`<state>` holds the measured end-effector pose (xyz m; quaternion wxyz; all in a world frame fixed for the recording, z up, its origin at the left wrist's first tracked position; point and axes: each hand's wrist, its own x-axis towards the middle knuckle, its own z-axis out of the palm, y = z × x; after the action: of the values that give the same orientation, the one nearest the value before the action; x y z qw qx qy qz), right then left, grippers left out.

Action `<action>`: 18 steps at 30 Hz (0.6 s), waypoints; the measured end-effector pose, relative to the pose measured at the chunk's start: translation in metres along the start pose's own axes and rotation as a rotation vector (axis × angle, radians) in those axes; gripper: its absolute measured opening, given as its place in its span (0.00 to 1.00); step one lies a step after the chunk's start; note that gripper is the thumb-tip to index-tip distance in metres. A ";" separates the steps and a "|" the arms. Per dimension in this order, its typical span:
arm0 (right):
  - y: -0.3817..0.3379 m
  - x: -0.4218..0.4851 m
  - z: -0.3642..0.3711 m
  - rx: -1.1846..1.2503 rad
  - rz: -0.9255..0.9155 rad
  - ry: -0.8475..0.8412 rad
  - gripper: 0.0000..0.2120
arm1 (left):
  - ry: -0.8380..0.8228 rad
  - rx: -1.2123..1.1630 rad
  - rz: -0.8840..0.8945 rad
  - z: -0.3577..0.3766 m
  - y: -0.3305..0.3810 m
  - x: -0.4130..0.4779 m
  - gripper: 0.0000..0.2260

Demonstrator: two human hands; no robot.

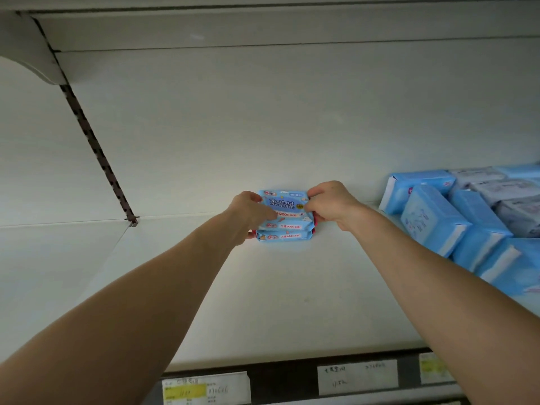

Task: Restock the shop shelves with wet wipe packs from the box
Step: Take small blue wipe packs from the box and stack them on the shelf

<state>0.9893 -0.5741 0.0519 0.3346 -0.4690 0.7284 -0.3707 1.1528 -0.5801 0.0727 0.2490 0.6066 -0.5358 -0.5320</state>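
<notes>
Price labels [358, 377] line the front edge of the white shelf [263, 302], under two outstretched forearms. The left hand [248, 214] curls its fingers round the left end of the stacked wet wipe packs [285, 217], and the right hand [330, 204] pinches their right end. The stack sits near the back wall, apart from the blue packs [432, 220] piled at right.

Left hand [248, 213] and right hand [330, 201] grip stacked wet wipe packs [285, 217] on white shelf [263, 302].

Shop: white metal shelf [292, 302] beneath my grip; paper price labels [358, 377] on its front rail below; blue plastic packs [432, 217] rightward.
</notes>
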 end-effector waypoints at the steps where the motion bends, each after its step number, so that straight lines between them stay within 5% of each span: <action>1: 0.001 0.001 0.000 -0.016 -0.010 0.025 0.10 | 0.005 0.015 0.000 0.001 0.000 0.001 0.21; 9: 0.000 0.002 0.005 -0.144 -0.080 0.119 0.14 | 0.021 0.151 0.068 0.002 -0.004 0.004 0.22; 13: -0.005 -0.015 0.005 0.011 0.011 -0.151 0.12 | -0.053 0.233 0.136 0.000 -0.011 0.001 0.32; 18: 0.001 -0.026 0.008 -0.225 -0.048 -0.280 0.33 | -0.011 0.538 0.271 0.002 -0.024 0.010 0.35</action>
<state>1.0040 -0.5517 0.0505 0.3694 -0.5678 0.7001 -0.2258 1.1583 -0.5812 0.0477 0.1449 0.5709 -0.7349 -0.3361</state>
